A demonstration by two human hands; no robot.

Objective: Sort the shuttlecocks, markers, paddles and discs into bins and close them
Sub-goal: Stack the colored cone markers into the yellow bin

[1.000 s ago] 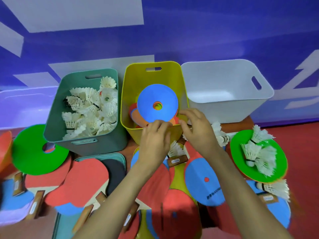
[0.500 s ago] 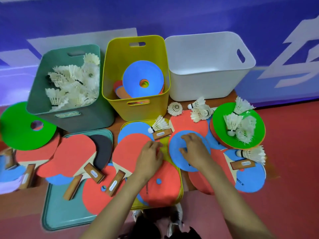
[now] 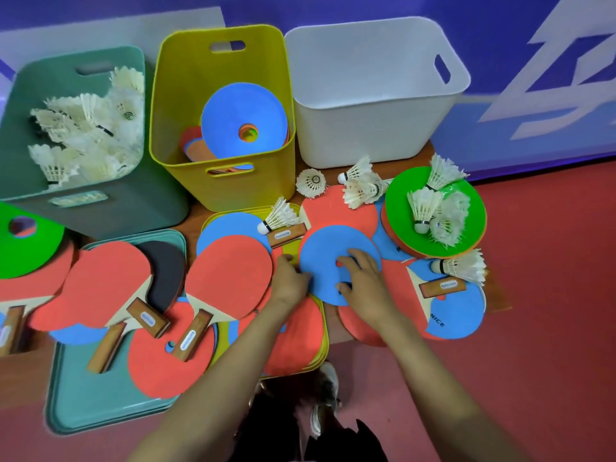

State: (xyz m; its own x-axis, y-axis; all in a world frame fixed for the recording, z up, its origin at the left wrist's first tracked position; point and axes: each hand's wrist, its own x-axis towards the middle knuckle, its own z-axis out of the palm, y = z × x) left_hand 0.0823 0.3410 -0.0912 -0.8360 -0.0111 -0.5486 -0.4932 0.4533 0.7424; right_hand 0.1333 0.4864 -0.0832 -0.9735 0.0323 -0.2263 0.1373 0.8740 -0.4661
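Head view: both hands on a blue disc (image 3: 333, 251) lying just in front of the yellow bin (image 3: 253, 185), flat on top of red paddles (image 3: 343, 208). Left hand (image 3: 290, 281) at the disc's left rim, fingers curled there and seemingly pinching the edge. Right hand (image 3: 366, 285) laid on the disc's face, fingers bent near the middle; impossible to tell whether hooked into a hole or only pressing.

Judging the step: lifting this disc back into the yellow bin, onto the other discs (image 3: 243, 118) leaning inside it.

Possible trouble:
- Thin rim, weak pinch on one side only: likely to slip or flop when raised.
- Dragging rather than lifting: liable to shift the paddles underneath and nudge the shuttlecock (image 3: 278, 216) lying closest to the bin's front wall.
- Swinging wide to the right of the bin: risk of brushing the green disc (image 3: 400, 191) and spilling its shuttlecocks (image 3: 423, 208).
- Dropping onto the tilted stack in the bin: could wedge upright and later hinder closing
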